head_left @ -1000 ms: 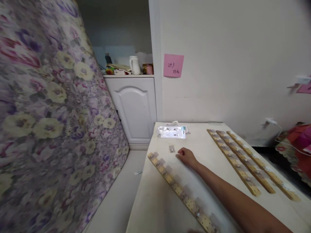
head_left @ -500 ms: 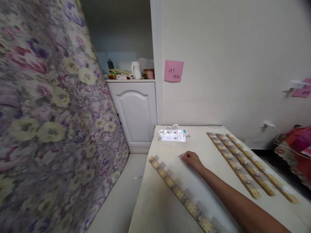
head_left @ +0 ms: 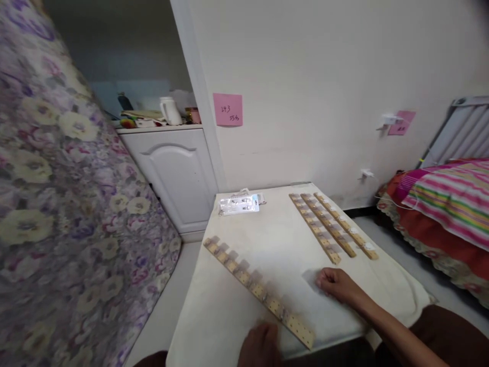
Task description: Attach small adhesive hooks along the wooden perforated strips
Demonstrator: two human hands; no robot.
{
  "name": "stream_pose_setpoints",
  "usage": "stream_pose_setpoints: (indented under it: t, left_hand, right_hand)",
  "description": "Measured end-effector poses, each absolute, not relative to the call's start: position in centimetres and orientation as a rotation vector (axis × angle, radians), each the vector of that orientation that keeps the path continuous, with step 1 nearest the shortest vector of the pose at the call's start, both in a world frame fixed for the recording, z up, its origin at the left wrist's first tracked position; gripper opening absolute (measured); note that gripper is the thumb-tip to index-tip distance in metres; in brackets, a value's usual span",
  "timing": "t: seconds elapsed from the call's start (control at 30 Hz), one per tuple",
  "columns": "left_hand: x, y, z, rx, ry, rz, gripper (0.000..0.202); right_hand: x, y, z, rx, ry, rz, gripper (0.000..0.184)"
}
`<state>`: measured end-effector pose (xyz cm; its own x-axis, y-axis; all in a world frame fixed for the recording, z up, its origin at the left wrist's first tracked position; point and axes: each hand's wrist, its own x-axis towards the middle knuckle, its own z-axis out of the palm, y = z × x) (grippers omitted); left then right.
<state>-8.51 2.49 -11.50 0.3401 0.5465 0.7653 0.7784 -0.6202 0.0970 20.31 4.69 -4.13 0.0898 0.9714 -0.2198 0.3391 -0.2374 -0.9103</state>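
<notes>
A wooden strip [head_left: 244, 278] with holes and small metal fittings along it lies aslant on the left half of the white-covered table. Close to its near end, at the table's front edge, is my left hand [head_left: 260, 345], dark and somewhat blurred, its fingers curled closed. My right hand [head_left: 336, 284] is over the table to the right of the strip, fingers curled in. Whatever either hand may hold is hidden. Beyond my right hand lie three similar strips side by side: a left one [head_left: 316, 229], a middle one [head_left: 331, 228] and a right one [head_left: 348, 229].
A clear plastic package [head_left: 239, 204] with small metal pieces sits at the table's [head_left: 267, 234] far left. A floral curtain [head_left: 76, 204] hangs on the left, beside a white cabinet [head_left: 171, 178]. A bed with a striped cover [head_left: 454, 196] stands on the right.
My right hand has drawn back toward me and right, away from the middle of the table. My left hand has come into view at the bottom. The view has turned right.
</notes>
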Motion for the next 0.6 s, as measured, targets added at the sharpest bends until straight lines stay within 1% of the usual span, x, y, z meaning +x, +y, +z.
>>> stream_pose_setpoints:
  t: [0.13,0.2,0.3,0.4,0.47,0.6]
  left_hand:
    - [-8.7,1.8,-10.1,-2.429,-1.156,-1.082,0.029]
    - [-8.7,1.7,-9.6,-2.439,-1.142,-1.064,0.03]
    - [-8.5,1.7,-9.0,-2.436,-1.138,-1.052,0.031]
    - [-8.2,1.5,-8.5,-2.444,-1.155,-1.06,0.031]
    - [-8.0,1.4,-8.3,-2.451,-1.179,-1.049,0.03]
    - [-7.8,1.0,-7.9,-2.466,-1.226,-1.021,0.03]
  right_hand:
    - [20.1,3.8,-5.3,-1.657,-1.238,1.149,0.022]
    - [20.7,3.2,-5.7,-1.709,-1.265,1.011,0.022]
    - [21.6,2.2,-5.8,-1.833,-1.369,0.718,0.022]
    - [21.1,1.7,-5.4,-1.95,-1.469,0.567,0.03]
    - [20.2,1.7,-5.1,-2.002,-1.528,0.464,0.032]
    - [18.7,2.0,-4.5,-2.04,-1.589,0.325,0.021]
